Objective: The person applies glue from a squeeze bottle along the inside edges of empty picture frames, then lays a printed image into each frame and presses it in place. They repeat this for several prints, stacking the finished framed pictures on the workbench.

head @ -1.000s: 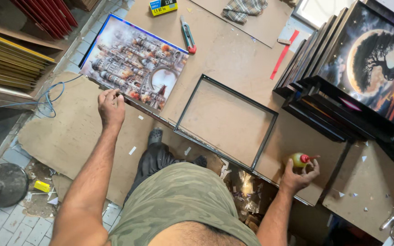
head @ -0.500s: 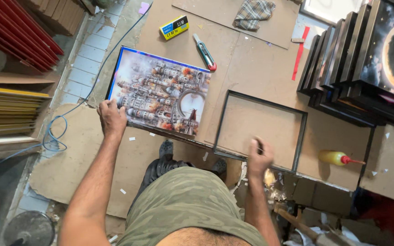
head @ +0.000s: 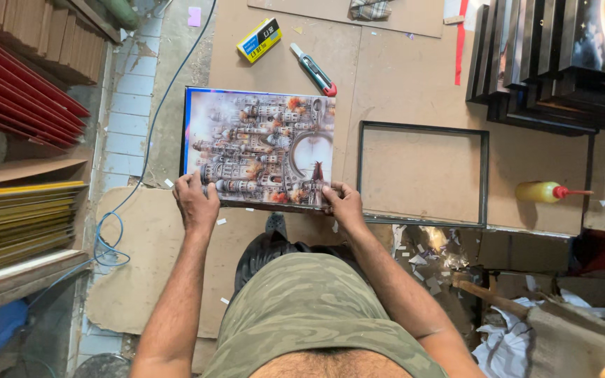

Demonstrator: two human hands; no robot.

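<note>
Both hands now grip the near edge of the printed cityscape picture [head: 259, 148]: left hand [head: 196, 201] at its left corner, right hand [head: 344, 204], which has let go of the yellow glue bottle [head: 542, 192], at its right. The empty black frame [head: 423, 173] lies just right.

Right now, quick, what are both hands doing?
Left hand: closed on the near edge of the picture.
Right hand: closed on the same edge, near its right corner.
</note>
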